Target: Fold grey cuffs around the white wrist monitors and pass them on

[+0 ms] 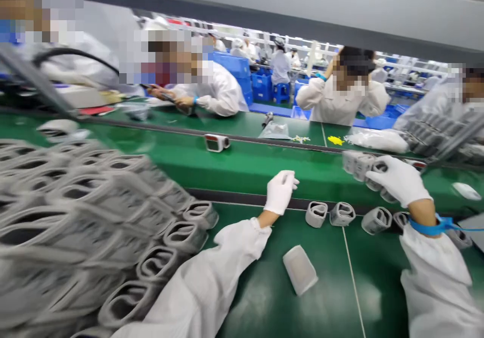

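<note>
My left hand [280, 191], in a white glove, hovers over the near edge of the green conveyor belt [242, 162]. Its fingers are pressed together, and whatever they might hold is hidden. At the right, my gloved right hand [397, 179] grips a grey rolled cuff [380, 166] at the end of a row of similar rolls on the belt. Below the hands, several rolled cuffs, one of them a grey roll [316, 214], stand along the back of the green table [264, 277]. A flat grey-white piece [300, 270] lies nearer me.
Stacked grey cuffs [75, 217] fill the left side. A small white device [217, 143] sits on the belt. Across it are people in white coats, a plastic bag [275, 130] and yellow bits [336, 140]. A grey beam [264, 10] spans the top.
</note>
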Action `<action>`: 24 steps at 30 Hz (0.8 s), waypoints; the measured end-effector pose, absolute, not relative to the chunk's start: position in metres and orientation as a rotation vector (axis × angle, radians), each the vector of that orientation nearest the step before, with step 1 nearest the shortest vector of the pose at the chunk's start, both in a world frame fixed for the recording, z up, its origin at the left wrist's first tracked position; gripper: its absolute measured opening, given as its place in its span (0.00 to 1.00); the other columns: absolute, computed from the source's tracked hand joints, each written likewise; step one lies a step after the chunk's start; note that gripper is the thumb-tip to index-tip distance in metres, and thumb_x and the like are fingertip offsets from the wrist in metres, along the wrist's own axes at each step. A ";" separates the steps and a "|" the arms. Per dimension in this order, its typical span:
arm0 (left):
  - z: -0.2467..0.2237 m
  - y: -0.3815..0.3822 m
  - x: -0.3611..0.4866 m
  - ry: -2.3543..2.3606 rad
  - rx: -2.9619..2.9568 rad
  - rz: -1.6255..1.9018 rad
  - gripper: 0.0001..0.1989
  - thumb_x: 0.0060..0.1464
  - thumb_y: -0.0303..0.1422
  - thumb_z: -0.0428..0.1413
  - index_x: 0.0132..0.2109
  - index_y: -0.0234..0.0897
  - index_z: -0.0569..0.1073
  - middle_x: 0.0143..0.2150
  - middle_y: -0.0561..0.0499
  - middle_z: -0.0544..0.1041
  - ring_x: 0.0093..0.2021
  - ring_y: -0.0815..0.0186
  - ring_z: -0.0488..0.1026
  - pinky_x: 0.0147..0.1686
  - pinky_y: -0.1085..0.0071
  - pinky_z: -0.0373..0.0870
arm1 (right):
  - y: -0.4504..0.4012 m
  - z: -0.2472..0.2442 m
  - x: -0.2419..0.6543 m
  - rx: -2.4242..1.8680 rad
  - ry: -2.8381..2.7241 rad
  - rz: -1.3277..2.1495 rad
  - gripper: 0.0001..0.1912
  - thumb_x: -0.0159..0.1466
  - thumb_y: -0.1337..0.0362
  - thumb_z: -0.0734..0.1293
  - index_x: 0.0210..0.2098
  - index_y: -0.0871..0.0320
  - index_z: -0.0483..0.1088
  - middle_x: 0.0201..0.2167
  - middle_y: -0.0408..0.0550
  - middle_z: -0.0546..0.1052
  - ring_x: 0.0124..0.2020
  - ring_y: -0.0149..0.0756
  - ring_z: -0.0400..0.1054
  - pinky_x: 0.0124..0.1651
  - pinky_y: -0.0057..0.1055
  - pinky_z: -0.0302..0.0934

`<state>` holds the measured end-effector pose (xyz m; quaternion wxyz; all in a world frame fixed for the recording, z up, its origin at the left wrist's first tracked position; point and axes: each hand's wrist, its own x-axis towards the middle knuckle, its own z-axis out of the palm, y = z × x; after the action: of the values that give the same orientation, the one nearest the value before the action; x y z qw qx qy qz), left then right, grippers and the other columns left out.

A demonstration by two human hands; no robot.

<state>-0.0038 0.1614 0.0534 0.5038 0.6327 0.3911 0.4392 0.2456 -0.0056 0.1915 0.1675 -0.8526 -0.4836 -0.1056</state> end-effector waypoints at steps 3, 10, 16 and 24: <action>0.099 0.128 -0.013 0.774 1.728 1.102 0.20 0.55 0.38 0.62 0.55 0.43 0.77 0.52 0.45 0.82 0.54 0.53 0.78 0.59 0.54 0.74 | -0.023 0.200 0.216 -2.210 -1.554 -0.398 0.16 0.60 0.55 0.74 0.45 0.55 0.76 0.40 0.49 0.81 0.41 0.48 0.76 0.43 0.38 0.65; 0.165 0.041 -0.060 0.554 2.663 1.320 0.39 0.50 0.39 0.68 0.68 0.59 0.67 0.68 0.47 0.70 0.71 0.36 0.61 0.71 0.33 0.53 | -0.066 0.215 0.139 -1.744 -2.053 -0.136 0.12 0.59 0.63 0.75 0.41 0.53 0.73 0.36 0.43 0.77 0.39 0.39 0.70 0.45 0.36 0.61; 0.174 0.035 -0.065 0.490 2.497 0.263 0.33 0.53 0.38 0.65 0.65 0.61 0.69 0.56 0.56 0.81 0.51 0.54 0.81 0.48 0.61 0.78 | -0.070 0.204 0.118 -1.665 -2.297 -0.049 0.16 0.58 0.63 0.76 0.45 0.55 0.75 0.34 0.46 0.75 0.39 0.43 0.69 0.47 0.40 0.61; 0.186 0.050 -0.081 0.944 2.455 0.288 0.23 0.54 0.43 0.62 0.57 0.58 0.76 0.50 0.59 0.84 0.48 0.56 0.82 0.45 0.65 0.74 | -0.026 0.196 0.177 -1.518 -2.090 0.390 0.36 0.64 0.52 0.75 0.67 0.54 0.64 0.63 0.50 0.73 0.62 0.44 0.69 0.63 0.38 0.63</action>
<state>-0.0809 0.0497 0.1859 0.2452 0.8995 0.3459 0.1055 0.1771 -0.0258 0.1957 0.2617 -0.5608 -0.7722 0.1440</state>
